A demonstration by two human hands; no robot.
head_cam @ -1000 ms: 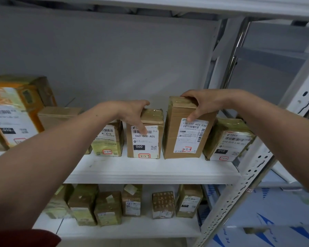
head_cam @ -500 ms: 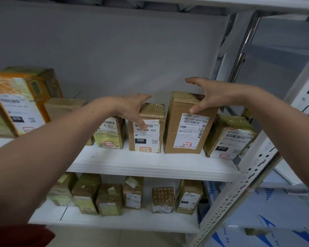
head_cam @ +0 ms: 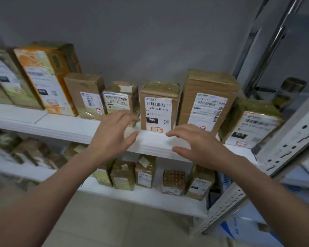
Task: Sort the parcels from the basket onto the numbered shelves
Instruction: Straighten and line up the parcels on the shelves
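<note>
Left hand [head_cam: 114, 134]: held out in front of the upper shelf [head_cam: 61, 125], fingers spread and a bit bent, nothing gripped. Whether the parcel behind it is touched can't be told.
Right hand [head_cam: 198, 147]: same deal, fingers fanned, palm down, nothing held, seen over the shelf's front edge.
060 parcel [head_cam: 159, 107]: stood upright on the upper shelf, behind the gap between the hands. Brown card under shiny tape, white label printed 060-06B-A05, black 060 tag, red-framed sticker at the bottom.
Tall parcel [head_cam: 207, 104]: set just right of it, label reading 159-159-A03-030, lower corner hidden by the right hand.
010 parcel [head_cam: 253, 125]: tilted at the row's right end, taped all over.
Small parcel [head_cam: 119, 98]: just left of the 060 one, partly covered by the left fingers.
Orange box [head_cam: 43, 77]: leaned further left, bigger.
Lower shelf [head_cam: 141, 198]: a row of small taped parcels is lined up on it.
Metal upright [head_cam: 282, 148]: perforated, found at the right.
</note>
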